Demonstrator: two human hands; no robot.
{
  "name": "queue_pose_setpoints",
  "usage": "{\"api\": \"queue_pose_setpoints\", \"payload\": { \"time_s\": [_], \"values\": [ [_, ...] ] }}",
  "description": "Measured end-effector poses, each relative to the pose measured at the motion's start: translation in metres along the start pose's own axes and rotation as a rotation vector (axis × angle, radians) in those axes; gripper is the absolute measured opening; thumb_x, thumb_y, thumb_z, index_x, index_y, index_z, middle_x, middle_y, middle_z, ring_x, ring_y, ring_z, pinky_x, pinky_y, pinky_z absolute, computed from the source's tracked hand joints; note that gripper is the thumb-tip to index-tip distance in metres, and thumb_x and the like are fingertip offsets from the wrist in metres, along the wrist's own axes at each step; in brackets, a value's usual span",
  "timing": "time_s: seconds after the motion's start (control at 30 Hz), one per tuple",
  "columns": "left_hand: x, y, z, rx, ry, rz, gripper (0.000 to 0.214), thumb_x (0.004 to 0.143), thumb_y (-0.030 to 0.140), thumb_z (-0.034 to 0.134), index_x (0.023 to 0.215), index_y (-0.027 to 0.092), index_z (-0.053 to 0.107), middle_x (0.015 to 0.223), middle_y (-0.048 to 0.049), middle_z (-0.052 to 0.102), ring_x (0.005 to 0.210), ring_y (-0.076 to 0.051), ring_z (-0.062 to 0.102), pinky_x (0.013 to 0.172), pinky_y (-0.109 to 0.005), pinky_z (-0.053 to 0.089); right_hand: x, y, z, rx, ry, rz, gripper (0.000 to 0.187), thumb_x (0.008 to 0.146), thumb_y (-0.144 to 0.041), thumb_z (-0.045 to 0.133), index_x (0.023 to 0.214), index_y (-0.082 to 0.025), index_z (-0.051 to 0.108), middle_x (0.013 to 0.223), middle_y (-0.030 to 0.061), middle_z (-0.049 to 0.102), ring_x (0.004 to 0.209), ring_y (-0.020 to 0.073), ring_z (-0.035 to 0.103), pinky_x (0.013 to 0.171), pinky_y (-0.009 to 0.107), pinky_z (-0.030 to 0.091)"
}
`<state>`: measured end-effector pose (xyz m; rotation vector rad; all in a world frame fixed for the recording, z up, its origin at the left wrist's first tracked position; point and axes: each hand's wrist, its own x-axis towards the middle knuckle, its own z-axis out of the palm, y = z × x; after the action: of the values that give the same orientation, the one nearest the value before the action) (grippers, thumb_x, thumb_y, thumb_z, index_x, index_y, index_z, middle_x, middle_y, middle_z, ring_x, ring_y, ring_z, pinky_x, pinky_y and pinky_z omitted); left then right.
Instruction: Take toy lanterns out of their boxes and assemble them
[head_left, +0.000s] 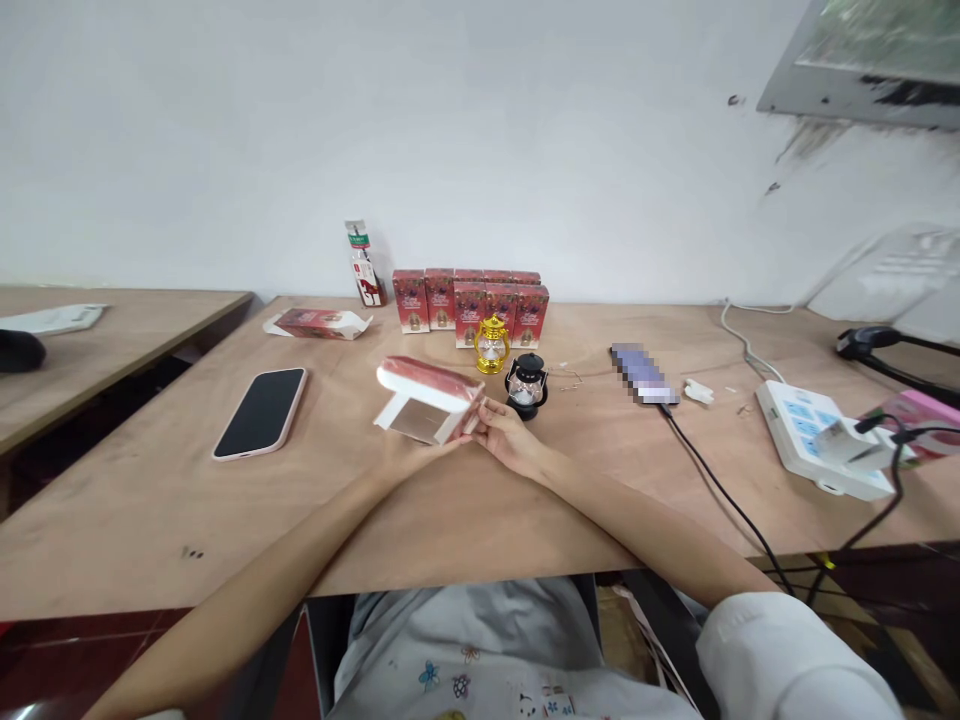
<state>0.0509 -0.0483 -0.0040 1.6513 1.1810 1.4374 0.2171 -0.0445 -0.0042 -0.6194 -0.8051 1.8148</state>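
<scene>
Both my hands hold a small red carton (pixel 429 398) just above the wooden table (pixel 465 510), its end flaps open toward the left. My left hand (pixel 409 452) is under the carton and mostly hidden by it. My right hand (pixel 510 437) pinches the carton's right end with closed fingers. Right beside that hand stands a small black lantern (pixel 526 384), with a gold lantern (pixel 492 345) just behind it. Several closed red cartons (pixel 472 298) stand in rows at the back by the wall.
A phone (pixel 261 412) lies face up on the left, and a flattened red carton (pixel 319 323) lies behind it. A blurred device (pixel 643 374) with a black cable, a white power strip (pixel 821 438) and a bottle (pixel 364 264) also sit on the table. A second table (pixel 120 335) is at left.
</scene>
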Motion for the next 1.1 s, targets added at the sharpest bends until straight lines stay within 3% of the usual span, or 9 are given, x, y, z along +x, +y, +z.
{"api": "queue_pose_setpoints", "payload": {
  "time_s": [0.07, 0.13, 0.23, 0.33, 0.57, 0.8, 0.9, 1.03, 1.1],
  "values": [
    [0.001, 0.004, -0.002, 0.017, 0.033, 0.037, 0.052, 0.049, 0.039, 0.086, 0.091, 0.016, 0.064, 0.097, -0.0071, 0.067, 0.094, -0.026, 0.062, 0.089, -0.043, 0.051, 0.0, 0.001, 0.002, -0.037, 0.036, -0.017, 0.04, 0.048, -0.04, 0.086, 0.061, -0.017, 0.055, 0.054, -0.0074, 0.049, 0.052, 0.0054, 0.039, 0.052, 0.02, 0.033],
    [0.004, 0.009, -0.003, 0.005, 0.095, 0.055, 0.053, 0.041, 0.037, 0.087, 0.084, 0.016, 0.064, 0.09, -0.0065, 0.068, 0.09, -0.027, 0.064, 0.085, -0.043, 0.052, -0.001, 0.001, 0.004, -0.07, 0.063, -0.028, 0.042, 0.051, -0.043, 0.084, 0.057, -0.017, 0.051, 0.054, -0.0068, 0.048, 0.052, 0.0055, 0.039, 0.052, 0.021, 0.031],
    [0.012, 0.014, -0.003, -0.136, 0.208, 0.009, 0.053, 0.043, 0.035, 0.086, 0.087, 0.017, 0.062, 0.091, -0.006, 0.069, 0.087, -0.025, 0.065, 0.082, -0.041, 0.053, -0.005, -0.002, 0.006, -0.091, 0.058, -0.037, 0.038, 0.057, -0.043, 0.08, 0.06, -0.018, 0.053, 0.055, -0.0069, 0.047, 0.053, 0.0055, 0.038, 0.053, 0.021, 0.031],
    [0.024, 0.016, -0.004, -0.379, 0.277, -0.1, 0.051, 0.049, 0.035, 0.084, 0.092, 0.019, 0.062, 0.094, -0.0048, 0.069, 0.086, -0.023, 0.066, 0.079, -0.037, 0.054, -0.008, -0.005, 0.007, -0.122, 0.012, -0.021, 0.032, 0.065, -0.044, 0.075, 0.082, -0.02, 0.063, 0.062, -0.0054, 0.053, 0.054, 0.006, 0.04, 0.055, 0.021, 0.032],
    [0.037, 0.007, -0.014, -0.662, 0.271, -0.58, 0.025, 0.062, 0.026, 0.077, 0.08, 0.014, 0.065, 0.079, -0.0059, 0.07, 0.065, -0.016, 0.063, 0.053, -0.024, 0.05, -0.01, 0.003, 0.007, -0.553, -0.078, -0.206, 0.03, 0.074, -0.036, 0.065, 0.1, -0.022, 0.061, 0.071, -0.0041, 0.055, 0.056, 0.0075, 0.043, 0.055, 0.023, 0.035],
    [0.047, -0.009, -0.02, -0.444, 0.279, -0.455, 0.043, 0.05, 0.027, 0.083, 0.086, 0.014, 0.064, 0.084, -0.0069, 0.07, 0.069, -0.019, 0.065, 0.061, -0.029, 0.053, -0.008, 0.01, 0.003, -0.715, 0.0, -0.262, 0.021, 0.075, -0.027, 0.058, 0.096, -0.021, 0.054, 0.069, -0.005, 0.052, 0.055, 0.0086, 0.045, 0.053, 0.023, 0.037],
    [0.06, -0.02, -0.025, -0.266, 0.328, -0.311, 0.051, 0.049, 0.03, 0.083, 0.092, 0.016, 0.061, 0.094, -0.0093, 0.069, 0.081, -0.023, 0.066, 0.072, -0.034, 0.053, -0.008, 0.011, 0.002, -0.774, 0.006, -0.259, 0.022, 0.075, -0.027, 0.056, 0.096, -0.021, 0.053, 0.069, -0.0048, 0.053, 0.056, 0.0091, 0.045, 0.054, 0.024, 0.038],
    [0.072, -0.037, -0.037, -0.099, 0.458, -0.145, 0.06, 0.058, 0.039, 0.079, 0.107, 0.019, 0.05, 0.116, -0.0107, 0.061, 0.105, -0.025, 0.06, 0.088, -0.037, 0.048, -0.009, 0.013, 0.001, -0.868, -0.009, -0.286, 0.021, 0.077, -0.028, 0.055, 0.097, -0.021, 0.052, 0.071, -0.0041, 0.054, 0.058, 0.0096, 0.045, 0.057, 0.024, 0.038],
    [0.079, -0.044, -0.048, -0.073, 0.378, -0.136, 0.054, 0.072, 0.047, 0.066, 0.112, 0.019, 0.043, 0.121, -0.0095, 0.057, 0.113, -0.022, 0.055, 0.092, -0.036, 0.045, -0.01, 0.014, 0.0, -0.884, -0.012, -0.292, 0.021, 0.078, -0.028, 0.054, 0.098, -0.022, 0.052, 0.072, -0.0041, 0.054, 0.059, 0.0099, 0.046, 0.058, 0.024, 0.038]
  ]
}}
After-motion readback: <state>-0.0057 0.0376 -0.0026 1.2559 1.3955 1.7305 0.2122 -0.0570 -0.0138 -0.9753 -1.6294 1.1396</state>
